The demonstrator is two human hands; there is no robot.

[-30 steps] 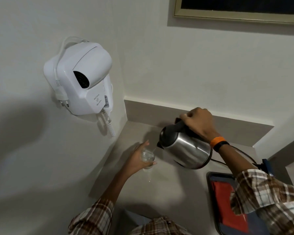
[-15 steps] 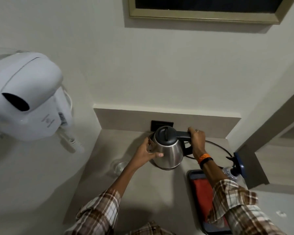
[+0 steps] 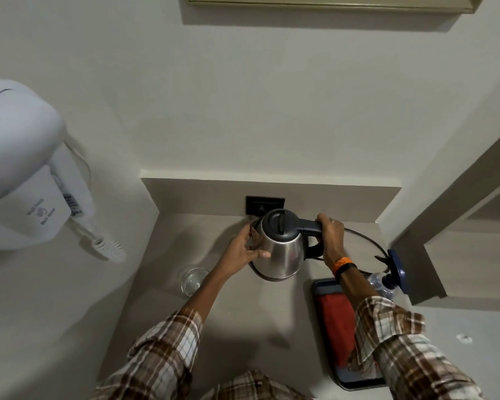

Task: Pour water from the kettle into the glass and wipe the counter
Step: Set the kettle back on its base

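Note:
A steel kettle [image 3: 280, 252] with a black lid stands upright at the back of the beige counter [image 3: 243, 321], in front of a wall socket. My right hand [image 3: 331, 236] is closed around its black handle. My left hand [image 3: 247, 249] rests against the kettle's left side, near the spout, fingers spread on the steel. A clear glass [image 3: 192, 281] with water in it stands on the counter to the left of the kettle, beside my left forearm and free of both hands.
A dark tray [image 3: 318, 295] holding a red cloth [image 3: 337, 324] lies at the right of the counter, partly under my right sleeve. A plastic bottle [image 3: 380, 284] and a blue clip with the black cord sit by the right wall. A white wall hair dryer [image 3: 23, 168] hangs left.
One second ago the kettle was tilted over the glass held in my left hand. Now the kettle stands upright at the back and my left hand has left the glass for the kettle's side.

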